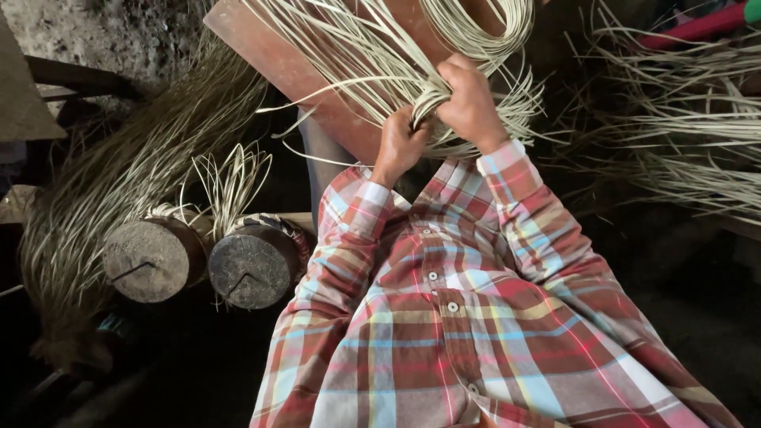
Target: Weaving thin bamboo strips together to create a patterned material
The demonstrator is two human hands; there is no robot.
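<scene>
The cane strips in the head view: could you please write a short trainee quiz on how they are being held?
1. True or false: both hands grip the same bundle of pale cane strips.
2. Which hand sits higher in the picture? A) left hand B) right hand
3. Fill in: the two round wooden blocks lie on the person's ____ side.

Key
1. True. Both fists close on the gathered strips over the reddish-brown board.
2. B. The right hand is higher, with the left just below and beside it.
3. Left. They lie beside the plaid shirt sleeve, each with strips wound around it.
</scene>
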